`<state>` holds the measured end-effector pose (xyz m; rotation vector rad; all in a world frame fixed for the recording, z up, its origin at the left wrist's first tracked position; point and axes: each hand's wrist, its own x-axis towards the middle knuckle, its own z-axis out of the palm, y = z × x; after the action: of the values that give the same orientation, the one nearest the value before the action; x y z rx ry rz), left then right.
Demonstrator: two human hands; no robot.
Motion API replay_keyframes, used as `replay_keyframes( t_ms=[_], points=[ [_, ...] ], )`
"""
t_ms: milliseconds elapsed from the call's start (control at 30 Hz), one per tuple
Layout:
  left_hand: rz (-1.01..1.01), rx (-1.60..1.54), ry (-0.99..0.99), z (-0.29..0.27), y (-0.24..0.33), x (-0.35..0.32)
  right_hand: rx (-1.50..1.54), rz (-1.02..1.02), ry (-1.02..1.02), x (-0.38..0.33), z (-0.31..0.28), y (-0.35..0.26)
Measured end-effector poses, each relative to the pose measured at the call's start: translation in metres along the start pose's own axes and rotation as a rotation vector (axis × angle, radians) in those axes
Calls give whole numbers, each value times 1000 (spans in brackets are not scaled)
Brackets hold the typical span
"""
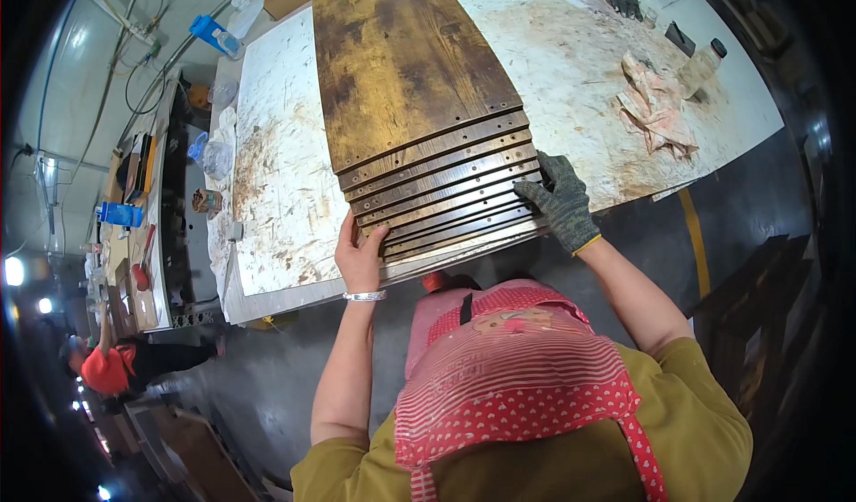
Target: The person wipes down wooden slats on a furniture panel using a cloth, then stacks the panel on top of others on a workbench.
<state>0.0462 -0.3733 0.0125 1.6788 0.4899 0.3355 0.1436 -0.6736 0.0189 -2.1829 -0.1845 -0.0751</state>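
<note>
A stack of brown wood-grain boards [406, 56] lies on the white worktable, its near ends fanned out like steps. Small drilled holes run along each exposed edge. My bare left hand [360, 254], with a bracelet at the wrist, grips the stack's near left corner, thumb over the front edges. On the opposite side my right hand [563, 201], in a dark grey knit glove, clasps the near right edges. Its thumb rests on the board ends and its fingers lie along the side. Parts of both hands' fingers are hidden by the boards.
The worktable [276, 181] is stained brown. On its right lie a pinkish rag [655, 110], a clear bottle [702, 69] and a dark glove [622, 0]. Along the left are a blue bottle [216, 36] and a stained can [207, 201]. Another person [111, 366] is at far left.
</note>
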Motion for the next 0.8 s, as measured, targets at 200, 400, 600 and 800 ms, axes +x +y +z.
replay_keyframes(
  t_ms=[200,400,600,800],
  points=[
    [-31,50,-145,-3,-9,-3,-35,24,-101,-5,-8,13],
    [1,114,-129,-6,-12,-5,-30,-9,-87,-8,-7,12],
    [-21,118,-58,-5,-16,1,-27,31,-90,-5,-6,8],
    [15,64,-173,-5,-13,-11,-318,-205,-115,-13,-8,24]
  ],
)
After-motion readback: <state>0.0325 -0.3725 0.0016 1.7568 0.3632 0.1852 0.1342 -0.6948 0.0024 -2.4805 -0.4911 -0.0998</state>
